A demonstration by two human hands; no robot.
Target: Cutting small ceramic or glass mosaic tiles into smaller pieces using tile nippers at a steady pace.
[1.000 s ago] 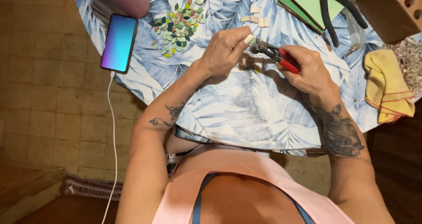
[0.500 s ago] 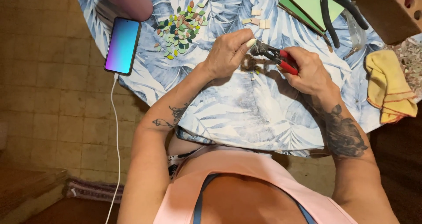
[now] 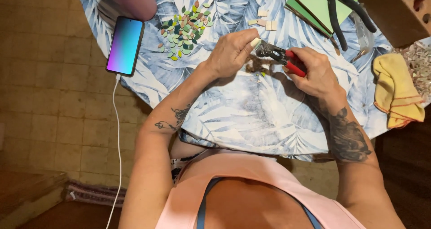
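Both hands meet: right hand (image 3: 314, 72) fingers clamped on red-handled nippers (image 3: 279, 57) pointing left.

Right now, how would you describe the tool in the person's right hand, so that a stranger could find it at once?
Start at the round table with the blue leaf-print cloth. Near its middle the right hand holds nippers whose metal head points at the left hand. Their handles are red, while the pliers on the green sheets farther back have black handles.
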